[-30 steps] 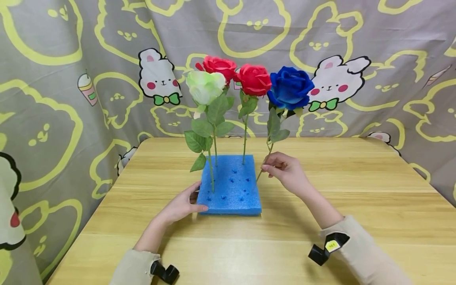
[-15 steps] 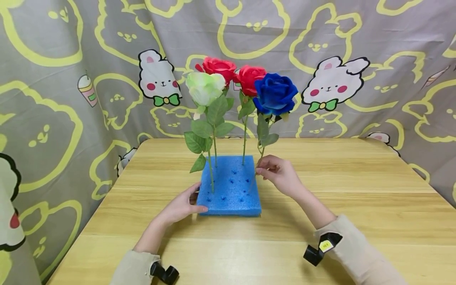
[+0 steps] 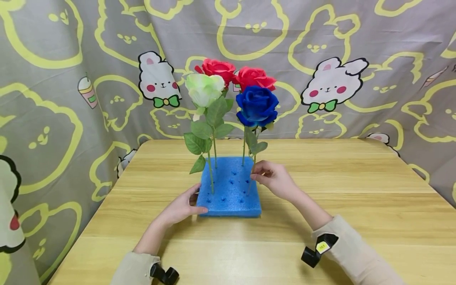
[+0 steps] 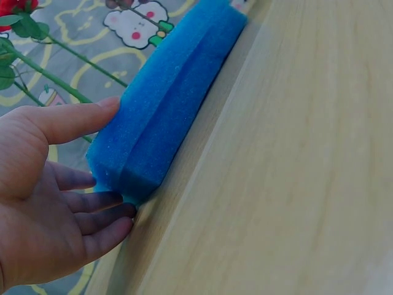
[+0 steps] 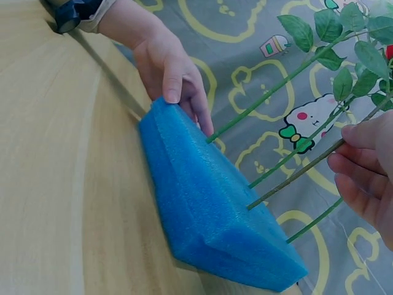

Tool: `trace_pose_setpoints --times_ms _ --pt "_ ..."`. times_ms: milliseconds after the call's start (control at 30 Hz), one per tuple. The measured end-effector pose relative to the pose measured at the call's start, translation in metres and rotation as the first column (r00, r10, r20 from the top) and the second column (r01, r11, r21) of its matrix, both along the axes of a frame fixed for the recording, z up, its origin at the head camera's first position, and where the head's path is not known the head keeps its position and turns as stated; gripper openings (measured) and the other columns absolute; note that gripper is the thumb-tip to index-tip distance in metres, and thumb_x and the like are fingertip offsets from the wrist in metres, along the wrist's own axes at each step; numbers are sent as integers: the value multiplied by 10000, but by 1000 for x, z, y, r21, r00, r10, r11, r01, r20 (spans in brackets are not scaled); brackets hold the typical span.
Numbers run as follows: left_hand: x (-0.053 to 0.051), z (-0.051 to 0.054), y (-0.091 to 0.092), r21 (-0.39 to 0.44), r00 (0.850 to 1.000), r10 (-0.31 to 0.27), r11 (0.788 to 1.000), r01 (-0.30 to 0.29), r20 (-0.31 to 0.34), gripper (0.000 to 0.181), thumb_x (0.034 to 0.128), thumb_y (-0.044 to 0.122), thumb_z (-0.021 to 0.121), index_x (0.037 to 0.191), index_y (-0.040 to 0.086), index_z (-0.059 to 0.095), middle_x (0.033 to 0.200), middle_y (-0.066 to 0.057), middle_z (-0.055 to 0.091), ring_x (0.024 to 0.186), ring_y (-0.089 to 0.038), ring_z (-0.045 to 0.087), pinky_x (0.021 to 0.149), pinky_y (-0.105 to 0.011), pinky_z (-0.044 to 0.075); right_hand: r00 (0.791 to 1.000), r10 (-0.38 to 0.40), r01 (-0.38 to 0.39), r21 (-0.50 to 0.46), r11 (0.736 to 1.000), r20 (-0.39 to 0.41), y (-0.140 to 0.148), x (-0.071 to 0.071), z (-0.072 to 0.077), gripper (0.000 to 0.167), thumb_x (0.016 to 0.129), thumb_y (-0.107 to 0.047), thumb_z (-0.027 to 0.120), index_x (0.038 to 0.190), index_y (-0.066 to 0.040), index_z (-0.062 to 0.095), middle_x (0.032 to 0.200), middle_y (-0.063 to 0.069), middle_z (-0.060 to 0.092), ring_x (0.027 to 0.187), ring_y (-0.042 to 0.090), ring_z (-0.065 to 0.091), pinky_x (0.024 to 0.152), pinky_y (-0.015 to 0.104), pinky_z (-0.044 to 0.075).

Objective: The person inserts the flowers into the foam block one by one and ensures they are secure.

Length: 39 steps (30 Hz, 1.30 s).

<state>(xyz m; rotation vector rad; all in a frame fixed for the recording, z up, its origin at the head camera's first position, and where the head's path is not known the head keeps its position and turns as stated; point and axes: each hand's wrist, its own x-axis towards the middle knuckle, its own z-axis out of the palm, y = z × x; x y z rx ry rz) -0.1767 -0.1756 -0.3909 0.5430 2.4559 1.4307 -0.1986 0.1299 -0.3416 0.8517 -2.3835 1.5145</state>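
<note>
My right hand (image 3: 274, 180) pinches the thin stem of a blue rose (image 3: 257, 106) between thumb and fingers, over the right side of a blue foam block (image 3: 233, 206). In the right wrist view the stem (image 5: 295, 176) slants down and its lower end meets the foam top; whether it has entered a hole I cannot tell. My left hand (image 3: 183, 204) holds the block's near left corner, thumb (image 4: 83, 120) on top and fingers along the side. A pale green-white rose (image 3: 204, 90) and two red roses, one back left (image 3: 218, 71) and one back right (image 3: 253, 77), stand in the foam.
Several small holes dot the foam top. The block sits on a wooden table (image 3: 320, 166), with a cartoon-print curtain (image 3: 117, 79) behind and to the sides. Black wrist cameras (image 3: 165, 273) are strapped over both beige sleeves.
My right hand has carried the blue rose leftward and slightly down, from beside the block to over its right part. The left hand and the other roses stay put.
</note>
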Motion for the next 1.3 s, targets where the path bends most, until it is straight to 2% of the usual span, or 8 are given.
trace_pose_setpoints --times_ms 233,467,700,1100,1300 --pt "-1 -1 0 9 1000 1 1000 -1 6 853 805 167 729 1436 -68 207 1395 -251 365 1215 -374 425 987 -484 365 1000 -4 4 12 1000 -4 -1 0 -2 29 843 -4 650 863 -25 648 824 73 645 754 168 591 586 250 491" --pt "0 -1 0 4 1000 2 1000 -2 3 855 804 173 730 1437 -67 207 1386 -250 376 1212 -374 429 986 -484 366 1000 -16 16 45 999 6 -2 -1 -4 52 847 -10 648 853 -60 659 807 63 647 751 168 592 592 249 485" --pt "0 -1 0 6 1000 -1 1000 1 10 854 809 179 727 1440 -62 205 1393 -250 368 1218 -376 424 988 -486 363 1000 -18 16 65 998 24 -3 -1 -6 42 864 -53 644 880 -14 654 834 37 651 772 174 590 616 262 486" --pt "1 1 0 0 1000 11 1000 -11 18 860 806 181 730 1441 -61 202 1401 -256 354 1231 -386 407 996 -494 351 1000 -9 10 99 995 -10 -3 -4 -12 23 845 -40 663 867 -38 658 807 17 652 744 153 585 593 267 475" --pt "0 1 0 0 1000 9 1000 -9 22 864 806 184 730 1442 -59 198 1414 -256 337 1243 -389 394 1001 -497 343 1000 -19 17 99 995 12 -5 -3 -13 25 847 -25 656 871 -20 654 806 33 647 748 162 577 597 280 474"
